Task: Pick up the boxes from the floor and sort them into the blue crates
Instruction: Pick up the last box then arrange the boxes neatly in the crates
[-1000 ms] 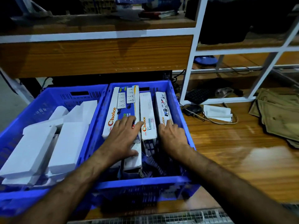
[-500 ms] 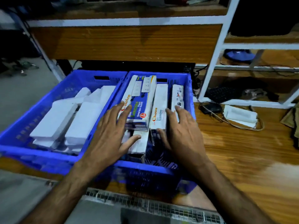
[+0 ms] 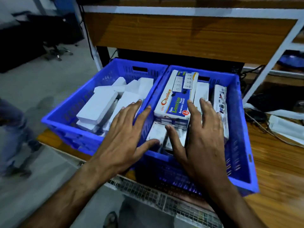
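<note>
Head view is looking down on two blue slotted plastic crates sitting side by side on a wooden desk, touching along their shared wall. The left blue crate is holding a loose pile of plain white rectangular boxes, some lying flat, some tilted against each other. The right blue crate is carrying printed white-and-blue cardboard boxes marked "Choice" and "Lumino", lying lengthwise in rows, with more narrow white boxes standing on edge beside them towards the right wall.

The left hand is spreading flat, fingers wide and straight, hovering across the shared wall between the two crates, its thumb reaching towards a white box at the near end of the right crate. It is gripping nothing. The right hand is also lying open, fingers straight and a little apart, fingertips resting on or just over the upright boxes in the right crate; whether they are actually touching, I cannot tell.

Beyond the crates a white metal shelf frame with a wooden panel is standing over them. To the right, tangled cables are lying on the desk. At the left edge a person's legs in blue trousers are showing, blurred, on the grey floor.
</note>
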